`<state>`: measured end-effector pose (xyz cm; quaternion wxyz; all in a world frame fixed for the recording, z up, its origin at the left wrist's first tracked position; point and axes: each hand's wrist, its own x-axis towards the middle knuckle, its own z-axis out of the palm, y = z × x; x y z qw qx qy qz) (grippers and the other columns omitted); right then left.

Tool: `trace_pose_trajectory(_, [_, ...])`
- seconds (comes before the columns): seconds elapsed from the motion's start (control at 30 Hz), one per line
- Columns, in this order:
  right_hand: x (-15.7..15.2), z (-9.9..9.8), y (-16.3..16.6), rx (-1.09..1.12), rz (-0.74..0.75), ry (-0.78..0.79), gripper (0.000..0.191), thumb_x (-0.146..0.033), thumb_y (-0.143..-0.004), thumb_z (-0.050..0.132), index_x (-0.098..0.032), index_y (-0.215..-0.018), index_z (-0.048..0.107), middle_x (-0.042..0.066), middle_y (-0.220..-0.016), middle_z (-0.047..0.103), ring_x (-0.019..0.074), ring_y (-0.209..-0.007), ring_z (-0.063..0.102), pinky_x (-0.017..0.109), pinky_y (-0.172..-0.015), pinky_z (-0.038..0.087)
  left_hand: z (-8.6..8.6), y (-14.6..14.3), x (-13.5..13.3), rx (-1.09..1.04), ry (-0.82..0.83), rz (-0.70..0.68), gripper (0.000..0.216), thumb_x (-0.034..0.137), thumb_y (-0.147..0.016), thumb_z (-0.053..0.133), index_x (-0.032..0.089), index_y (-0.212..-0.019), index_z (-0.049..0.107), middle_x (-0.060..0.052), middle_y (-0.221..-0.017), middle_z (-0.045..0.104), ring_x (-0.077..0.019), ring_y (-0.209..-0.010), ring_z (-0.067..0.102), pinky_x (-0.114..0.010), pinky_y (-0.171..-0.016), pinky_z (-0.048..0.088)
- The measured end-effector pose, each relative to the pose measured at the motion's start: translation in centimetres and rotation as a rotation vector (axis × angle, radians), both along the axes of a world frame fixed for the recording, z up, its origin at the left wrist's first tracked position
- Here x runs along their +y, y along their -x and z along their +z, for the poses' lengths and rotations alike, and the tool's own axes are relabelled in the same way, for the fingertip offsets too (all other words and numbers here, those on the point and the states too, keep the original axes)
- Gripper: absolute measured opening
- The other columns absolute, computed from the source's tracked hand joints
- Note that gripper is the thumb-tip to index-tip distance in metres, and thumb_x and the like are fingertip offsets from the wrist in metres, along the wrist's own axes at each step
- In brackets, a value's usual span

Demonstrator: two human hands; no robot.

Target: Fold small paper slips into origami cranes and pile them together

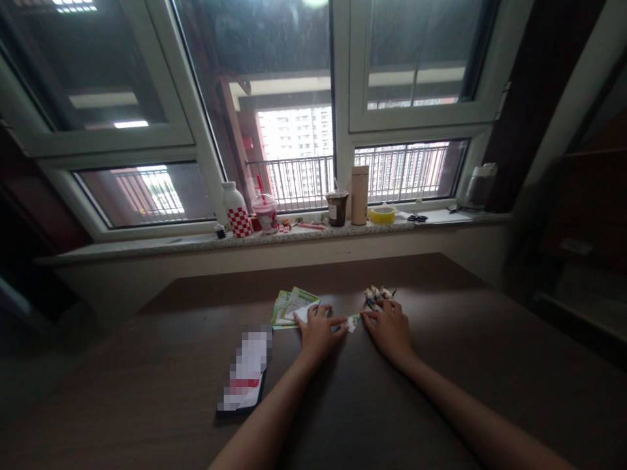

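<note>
Between my hands, just above the table, is a small piece of printed paper (pixel 353 323), white with blue, green and yellow marks. My left hand (pixel 319 333) pinches its left edge with thumb and index finger, while the other fingers spread over a white sheet (pixel 305 312). At the opposite edge, the fingertips of my right hand (pixel 392 329) are closed on the same piece. Green-and-white printed cards (pixel 294 303) lie fanned out behind my left hand. A small cluster of crumpled, colourful paper bits (pixel 378 294) sits just beyond my right fingers, partly covered by them.
A phone (pixel 245 372) with a blurred screen lies left of my left forearm on the dark table (pixel 196 313). On the windowsill (pixel 304 234) stand a checked bottle (pixel 238 212), cups, a tan flask (pixel 360 196), yellow tape (pixel 383 215) and black scissors (pixel 417 218).
</note>
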<state>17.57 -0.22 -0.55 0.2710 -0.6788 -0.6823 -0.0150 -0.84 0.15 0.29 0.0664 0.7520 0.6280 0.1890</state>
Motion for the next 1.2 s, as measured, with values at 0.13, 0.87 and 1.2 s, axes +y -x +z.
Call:
trace_pose_trajectory(0.13, [0.14, -0.07, -0.11, 0.005, 0.018, 0.006, 0.025, -0.037, -0.090, 0.055, -0.033, -0.100, 0.077, 0.011, -0.124, 0.058, 0.0330, -0.123, 0.041, 0.044, -0.096, 0.042, 0.19, -0.03, -0.10, 0.008, 0.009, -0.003, 0.025, 0.055, -0.084, 0.058, 0.052, -0.106, 0.070, 0.005, -0.138, 0.053, -0.0340, -0.135, 0.033, -0.077, -0.107, -0.002])
trace_pose_trajectory(0.87, [0.46, 0.24, 0.19, -0.027, 0.020, -0.001, 0.021, -0.043, -0.083, 0.063, -0.026, -0.088, 0.074, 0.011, -0.112, 0.059, 0.0314, -0.118, 0.045, 0.042, -0.092, 0.041, 0.03, 0.02, -0.19, -0.013, -0.014, -0.014, 0.024, 0.055, -0.086, 0.057, 0.051, -0.105, 0.071, 0.003, -0.133, 0.057, -0.0338, -0.134, 0.034, -0.076, -0.107, -0.005])
trace_pose_trajectory(1.2, [0.11, 0.23, 0.41, 0.003, 0.041, 0.032, 0.029, -0.049, -0.077, 0.067, -0.024, -0.092, 0.072, 0.012, -0.115, 0.057, 0.0309, -0.118, 0.046, 0.043, -0.094, 0.040, 0.06, -0.02, -0.19, 0.012, -0.012, -0.005, 0.024, 0.055, -0.085, 0.058, 0.052, -0.106, 0.070, 0.005, -0.134, 0.056, -0.0331, -0.134, 0.034, -0.077, -0.107, -0.003])
